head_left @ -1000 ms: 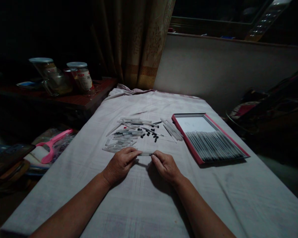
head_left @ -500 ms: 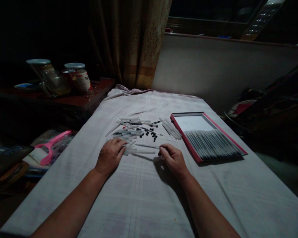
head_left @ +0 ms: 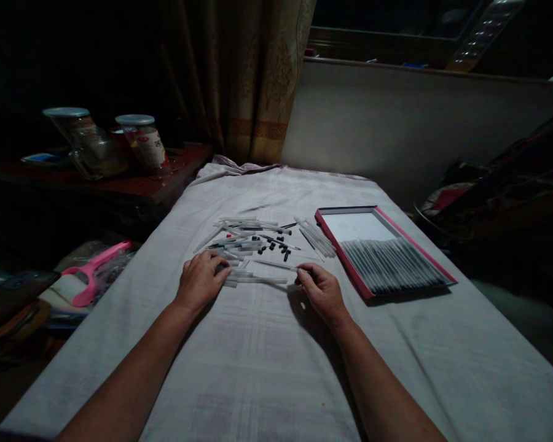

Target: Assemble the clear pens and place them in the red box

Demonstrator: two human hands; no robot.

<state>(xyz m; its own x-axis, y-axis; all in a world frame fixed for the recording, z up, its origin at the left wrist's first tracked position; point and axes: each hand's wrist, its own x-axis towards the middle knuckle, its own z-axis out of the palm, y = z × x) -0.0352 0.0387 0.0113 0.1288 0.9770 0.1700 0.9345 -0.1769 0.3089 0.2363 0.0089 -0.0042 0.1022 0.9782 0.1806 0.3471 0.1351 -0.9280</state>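
Right hand: closed in a pinch; the near end of a slim rod is gripped between thumb and fingers.
Slim rod: held pointing leftward from the right hand, in front of the black caps; whether the cloth is touched by its far tip cannot be told.
Left hand: lowered, with bent fingers, over the near left edge of the heap; whether anything is gripped cannot be told, as the fingertips are partly hidden.
Clear tube: laid crosswise between the two hands, nearer to the body than the slim rod.
Heap of tubes: spread loosely beyond the left hand, with a few dark rods and one small red piece mixed in.
Black caps: scattered just to the right of the heap.
Sheaf of tubes: laid slantwise beside the box's left wall.
Box: open, red-rimmed, set at the right; its near part is filled by a row of dark-cored pens.
Surface: covered by a pale checked cloth.
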